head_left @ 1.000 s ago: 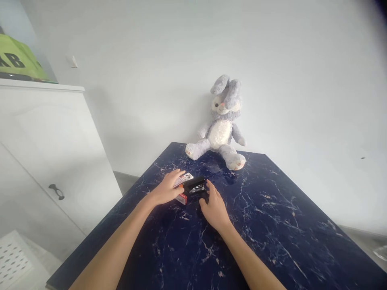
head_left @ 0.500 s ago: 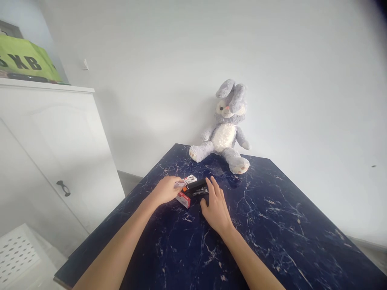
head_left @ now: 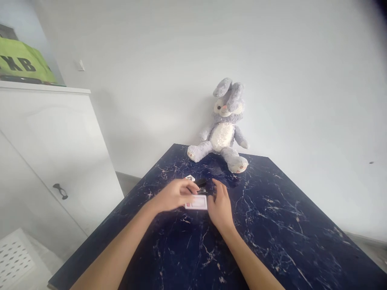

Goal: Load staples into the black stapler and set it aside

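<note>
My left hand (head_left: pixel 177 195) grips a small flat white box (head_left: pixel 199 202) with a red patch by its left end, fingers over the top and thumb at its near side. The box's broad face is turned toward me, slightly blurred. Just past its right edge is my right hand (head_left: pixel 221 205), fingers apart and curved, thumb close to the box; whether it touches cannot be made out. Behind the box lies a black object (head_left: pixel 202 185) with a pale printed patch, partly hidden by the left hand. A second small white box (head_left: pixel 190 177) shows beyond my left fingers.
A grey plush rabbit (head_left: pixel 225 129) sits at the far end of the dark blue marbled table (head_left: pixel 272 225), against the wall. A white cabinet (head_left: pixel 54 137) stands to the left, with a green bag (head_left: pixel 24 60) on top. A white perforated object (head_left: pixel 15 253) is at the lower left.
My left hand has moved right and toward me, and the red-and-white box has been picked up and turned broad face toward me. The right hand has shifted slightly right.
</note>
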`<state>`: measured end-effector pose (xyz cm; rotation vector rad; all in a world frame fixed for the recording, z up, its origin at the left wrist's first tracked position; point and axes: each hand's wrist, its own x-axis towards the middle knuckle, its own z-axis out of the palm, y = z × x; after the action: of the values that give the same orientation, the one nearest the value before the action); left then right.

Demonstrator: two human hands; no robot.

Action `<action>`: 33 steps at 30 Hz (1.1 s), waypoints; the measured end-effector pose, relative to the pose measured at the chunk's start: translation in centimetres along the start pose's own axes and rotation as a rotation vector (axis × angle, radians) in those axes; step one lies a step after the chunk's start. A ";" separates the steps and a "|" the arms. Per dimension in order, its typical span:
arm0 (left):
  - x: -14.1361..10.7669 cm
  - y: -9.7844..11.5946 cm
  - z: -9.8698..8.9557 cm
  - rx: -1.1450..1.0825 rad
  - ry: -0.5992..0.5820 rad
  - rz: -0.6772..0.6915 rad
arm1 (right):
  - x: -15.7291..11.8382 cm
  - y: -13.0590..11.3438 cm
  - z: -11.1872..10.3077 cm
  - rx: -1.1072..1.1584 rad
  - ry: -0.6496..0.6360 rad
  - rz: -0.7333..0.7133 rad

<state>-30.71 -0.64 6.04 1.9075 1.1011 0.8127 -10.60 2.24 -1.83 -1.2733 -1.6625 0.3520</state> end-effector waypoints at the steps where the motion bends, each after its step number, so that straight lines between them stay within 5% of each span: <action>1: 0.0 0.4 1.0 0.092 -0.011 0.043 | 0.2 0.3 -0.2 0.048 0.024 0.075; 4: 0.4 0.4 2.6 0.387 0.162 0.157 | 0.4 0.7 -0.8 0.126 0.058 0.208; 9: 1.0 -2.8 0.7 0.526 0.457 0.063 | 0.1 0.2 -0.8 0.180 -0.014 0.184; 16: 1.5 -5.4 1.5 0.500 0.187 0.009 | 0.3 0.3 -0.9 0.242 0.018 0.257; 22: 1.4 -3.8 3.4 0.459 0.125 0.078 | 0.1 0.3 -1.9 0.267 0.171 0.296; 27: 0.3 -0.9 7.0 0.388 -0.050 0.200 | 0.5 0.9 -5.6 0.293 0.273 0.274; 30: -0.4 0.8 8.8 0.370 -0.132 0.265 | 0.1 1.8 -8.9 0.300 0.206 0.219; 33: -0.7 1.3 8.5 0.340 -0.155 0.244 | -1.6 2.6 -12.3 0.211 -0.057 0.146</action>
<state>-23.53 -4.27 2.86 2.3818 0.9693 0.6215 0.96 -1.93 1.41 -1.2376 -1.5383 0.6403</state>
